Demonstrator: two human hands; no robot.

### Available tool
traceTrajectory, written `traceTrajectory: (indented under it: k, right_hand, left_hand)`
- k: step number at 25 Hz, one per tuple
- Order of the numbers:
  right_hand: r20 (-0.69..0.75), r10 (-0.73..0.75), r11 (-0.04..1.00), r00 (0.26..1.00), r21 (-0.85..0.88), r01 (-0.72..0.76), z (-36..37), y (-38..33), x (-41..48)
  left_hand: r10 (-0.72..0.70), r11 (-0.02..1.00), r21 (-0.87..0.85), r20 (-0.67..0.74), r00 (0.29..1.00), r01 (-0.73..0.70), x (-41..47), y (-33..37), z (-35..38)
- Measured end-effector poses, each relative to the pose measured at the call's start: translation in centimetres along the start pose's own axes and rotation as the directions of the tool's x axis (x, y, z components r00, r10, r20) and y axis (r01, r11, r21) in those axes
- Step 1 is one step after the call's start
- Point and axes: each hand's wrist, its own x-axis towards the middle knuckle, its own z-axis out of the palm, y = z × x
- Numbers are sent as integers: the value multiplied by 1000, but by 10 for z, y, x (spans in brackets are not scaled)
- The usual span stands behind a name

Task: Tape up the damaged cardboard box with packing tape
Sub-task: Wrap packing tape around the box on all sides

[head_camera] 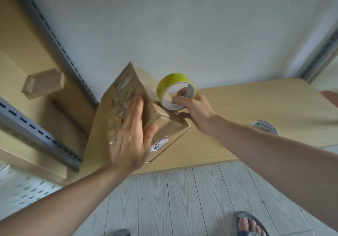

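A brown cardboard box (pixel 165 131) stands tilted on the wooden table (pixel 237 111), with a white label on its near face and old tape on its left side. My left hand (pixel 131 135) presses flat on the box's left side, fingers straight, thumb on the near face. My right hand (pixel 193 107) grips a yellow roll of packing tape (pixel 172 82), fingers through its core, and holds the roll against the box's upper right edge.
A second tape roll (pixel 265 127) lies on the table behind my right forearm. A small cardboard tray (pixel 43 83) sits on the shelf at the left, beside grey slotted metal rails (pixel 54 40). Grey plank floor and my sandalled feet (pixel 251 224) lie below.
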Motion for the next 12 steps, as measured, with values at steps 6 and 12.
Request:
traceTrajectory:
  k: [6,12]
  right_hand:
    - [112,-276,851,955,-433,297,62,-26,-8]
    - [300,-366,521,881,-719,461,89,-25,-4]
  left_hand:
    - [-186,947,-274,-33,982,170,-35,-18,-8]
    - [-304,792,-537,64,951,289,9,-18,-53]
